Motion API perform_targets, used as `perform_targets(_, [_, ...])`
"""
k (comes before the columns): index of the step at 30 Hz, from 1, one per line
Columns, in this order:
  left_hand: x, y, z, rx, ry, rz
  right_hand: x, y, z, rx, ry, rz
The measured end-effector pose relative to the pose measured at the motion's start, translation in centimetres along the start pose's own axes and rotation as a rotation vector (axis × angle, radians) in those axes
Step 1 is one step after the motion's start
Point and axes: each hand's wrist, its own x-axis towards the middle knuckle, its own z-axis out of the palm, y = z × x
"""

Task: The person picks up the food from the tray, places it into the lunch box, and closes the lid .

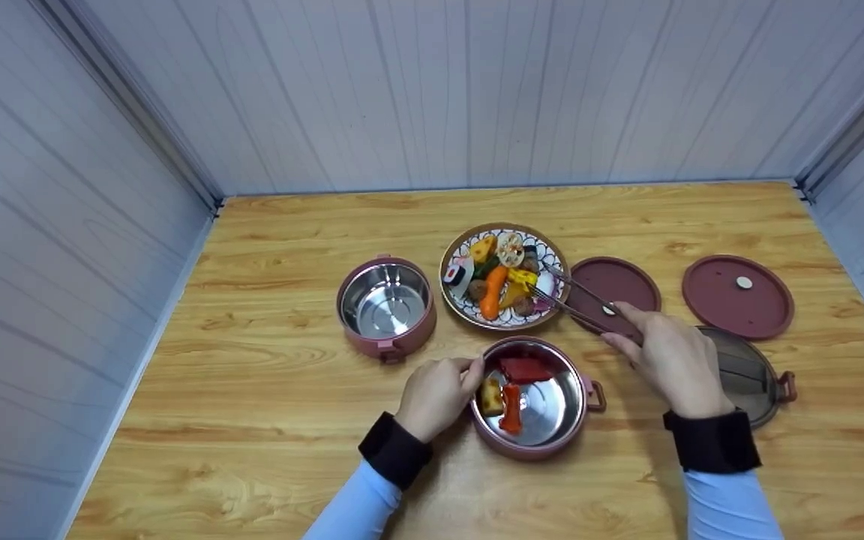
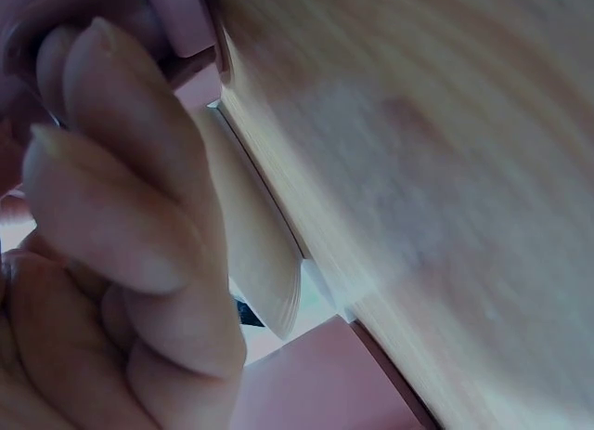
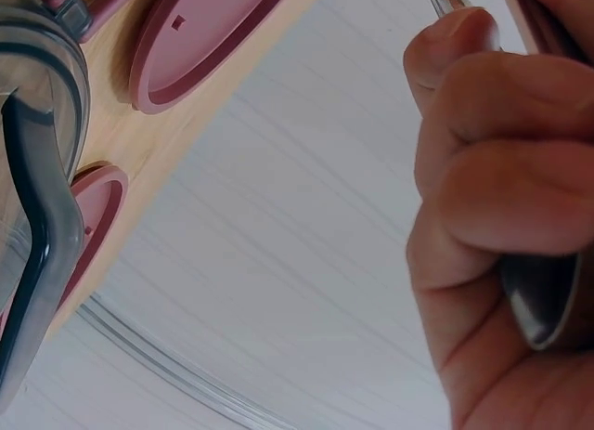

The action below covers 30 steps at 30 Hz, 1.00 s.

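Observation:
My left hand [image 1: 438, 394] grips the left side of a pink steel-lined pot [image 1: 528, 451]; in the left wrist view its fingers [image 2: 130, 123] curl at the pot's handle. Inside lie a flat red piece [image 1: 526, 369], an orange-red strip [image 1: 511, 409] and a browned yellow piece [image 1: 491, 397] of toy food. My right hand [image 1: 673, 364] holds metal tongs [image 1: 588, 290], pointing left over a patterned plate [image 1: 503, 328]. Their spread tips are over its right half, one beside a bright yellow piece [image 1: 523, 277]. An orange sausage-shaped piece [image 1: 493, 292] and a lotus root slice [image 1: 510, 249] also lie there.
A second pink pot [image 1: 387, 304] with a bare steel inside stands left of the plate. Two dark red lids [image 1: 619, 277] [image 1: 739, 296] lie to the right. A clear grey lid with a handle [image 1: 747, 375] sits behind my right wrist. Panel walls [image 1: 462, 97] enclose the table.

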Motion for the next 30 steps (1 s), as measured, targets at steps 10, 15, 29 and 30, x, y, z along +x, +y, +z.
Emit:
perform_targets(10, [-0.04, -0.07, 0.03, 0.010, 0.031, 0.034, -0.10, 0.19, -0.09, 0.041, 0.085, -0.037])
perform_targets(15, [-0.11, 0.01, -0.06, 0.008, 0.026, 0.032, -0.09, 0.31, -0.17, 0.056, 0.071, -0.025])
perform_targets(29, [-0.09, 0.05, 0.02, 0.011, 0.013, 0.013, -0.24, 0.34, -0.75, 0.115, -0.001, 0.010])
perform_targets(30, [-0.09, 0.06, 0.02, 0.010, 0.014, 0.014, -0.32, 0.34, -0.88, 0.121, -0.002, 0.009])
